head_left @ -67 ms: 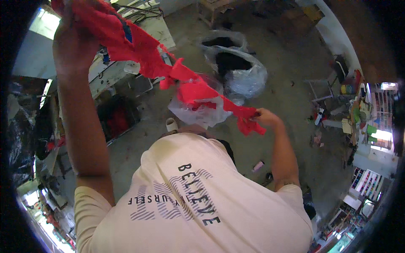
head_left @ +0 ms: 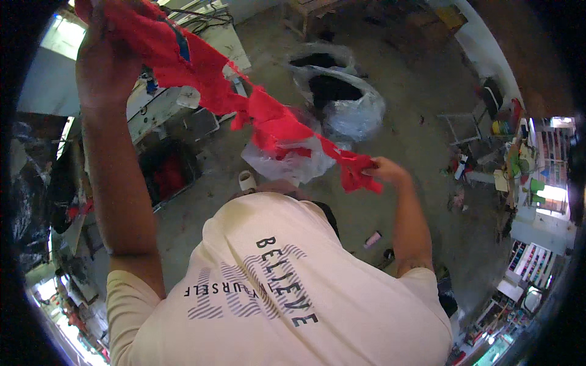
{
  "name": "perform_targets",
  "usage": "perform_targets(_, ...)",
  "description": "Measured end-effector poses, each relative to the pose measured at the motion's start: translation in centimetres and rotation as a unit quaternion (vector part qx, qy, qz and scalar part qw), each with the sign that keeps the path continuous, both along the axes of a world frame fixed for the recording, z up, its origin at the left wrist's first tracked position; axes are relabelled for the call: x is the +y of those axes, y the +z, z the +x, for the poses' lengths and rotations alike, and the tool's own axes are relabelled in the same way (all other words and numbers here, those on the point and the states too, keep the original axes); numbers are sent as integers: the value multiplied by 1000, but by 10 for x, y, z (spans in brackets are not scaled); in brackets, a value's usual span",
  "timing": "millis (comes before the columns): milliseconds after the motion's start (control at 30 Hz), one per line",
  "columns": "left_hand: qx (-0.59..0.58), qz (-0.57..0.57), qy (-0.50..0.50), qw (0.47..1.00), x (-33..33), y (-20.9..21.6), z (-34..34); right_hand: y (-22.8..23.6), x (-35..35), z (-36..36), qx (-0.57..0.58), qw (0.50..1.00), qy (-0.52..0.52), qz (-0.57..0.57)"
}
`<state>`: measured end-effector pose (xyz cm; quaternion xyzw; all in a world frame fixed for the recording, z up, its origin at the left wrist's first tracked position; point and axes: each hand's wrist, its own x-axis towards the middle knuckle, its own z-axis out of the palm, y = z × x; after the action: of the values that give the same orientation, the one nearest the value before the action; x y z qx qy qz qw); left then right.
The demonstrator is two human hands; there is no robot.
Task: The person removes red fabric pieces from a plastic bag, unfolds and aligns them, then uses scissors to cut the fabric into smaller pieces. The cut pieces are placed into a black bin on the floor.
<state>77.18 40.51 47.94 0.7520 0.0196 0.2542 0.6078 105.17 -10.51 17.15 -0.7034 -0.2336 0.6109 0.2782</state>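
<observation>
A long, ragged string of red fabric pieces (head_left: 274, 122) stretches diagonally through the air between my two hands. At the upper left, my raised left hand (head_left: 110, 64) is closed on its wider end; the fingertips are partly hidden in shadow and behind the cloth. On the right and lower, my right hand (head_left: 389, 171) pinches the narrow end, where a small red flap hangs down. Beneath the middle of the string lies a clear plastic bag (head_left: 259, 161) with more red fabric in or over it.
Clear plastic bags (head_left: 360, 119) holding black material stand on the floor ahead. To the left is a worktable (head_left: 143, 119) with cables and small items. A thread cone (head_left: 373, 239) lies on the floor near my right arm. A chair (head_left: 467, 125) and cluttered shelves (head_left: 528, 256) line the right.
The middle of the red string has shifted and twisted slightly, and its hanging end near my right hand has swung a little. Both hands keep their hold in nearly the same places.
</observation>
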Motion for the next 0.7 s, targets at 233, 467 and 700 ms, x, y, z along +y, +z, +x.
perform_targets(233,157,374,253,879,-27,-12,37,108,-71,8,-98,967,-229,61)
perform_targets(467,80,212,211,951,-52,-38,87,155,-85,15,-121,894,-184,389)
perform_targets(700,135,82,124,980,-39,-115,105,270,28,-32,-49,780,-332,529)
